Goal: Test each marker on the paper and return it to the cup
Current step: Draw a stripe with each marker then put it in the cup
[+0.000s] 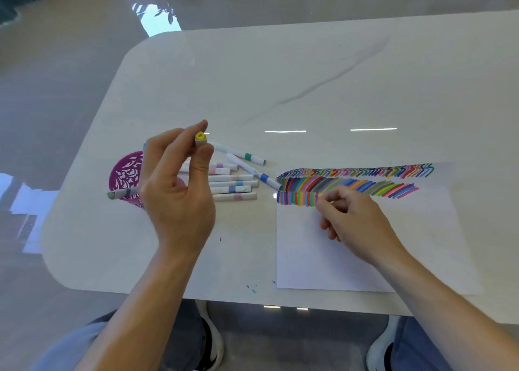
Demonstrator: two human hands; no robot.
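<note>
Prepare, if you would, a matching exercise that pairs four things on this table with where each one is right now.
Things:
1. yellow-ended marker piece
2. purple perforated plastic cup
3. white marker with a green band
4. white paper sheet with coloured strokes

Places:
A. under the right hand
B. lying among loose markers on the white table
C. pinched in the left hand
D. partly hidden behind the left hand

Pairs: 1-C, 2-D, 3-B, 4-A.
</note>
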